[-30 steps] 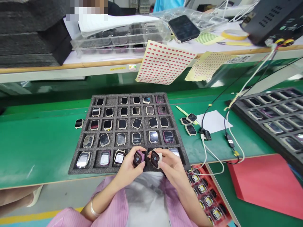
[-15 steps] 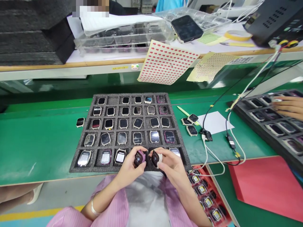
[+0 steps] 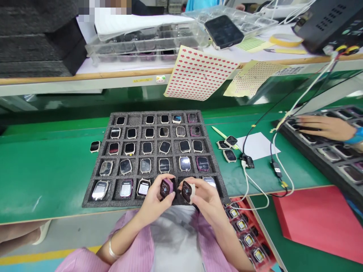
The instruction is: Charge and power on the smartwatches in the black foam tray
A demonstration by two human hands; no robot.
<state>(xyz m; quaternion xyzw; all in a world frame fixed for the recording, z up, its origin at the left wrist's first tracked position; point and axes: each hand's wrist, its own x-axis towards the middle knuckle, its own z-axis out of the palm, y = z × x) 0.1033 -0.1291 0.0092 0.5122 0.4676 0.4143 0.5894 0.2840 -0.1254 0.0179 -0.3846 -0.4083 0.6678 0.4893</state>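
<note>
My left hand (image 3: 157, 196) is closed on a purple smartwatch (image 3: 166, 188), its dark screen showing a small blue mark. Beside it, my right hand (image 3: 205, 194) grips a white smartwatch (image 3: 187, 191) by its edges, screen tilted toward me. Both watches are held apart, just above the front row of a grey foam tray (image 3: 113, 203). Smartwatches with pale or purple cases sit in most of the tray's compartments; one in the back row is bare foam. A watch with a lit white screen (image 3: 143, 187) lies left of my left hand.
One watch (image 3: 95, 146) lies left of the tray; three more (image 3: 229, 155) lie right of it near a green pen (image 3: 219, 133), white paper (image 3: 258, 146) and cables (image 3: 275, 169). A co-worker's hand (image 3: 326, 126) is over another foam tray (image 3: 306, 151). A red sheet (image 3: 317, 223) lies front right.
Both watches have turned slightly, so their screens face me more. The co-worker's hand has come further in from the right, over its tray. My hands have barely moved.
</note>
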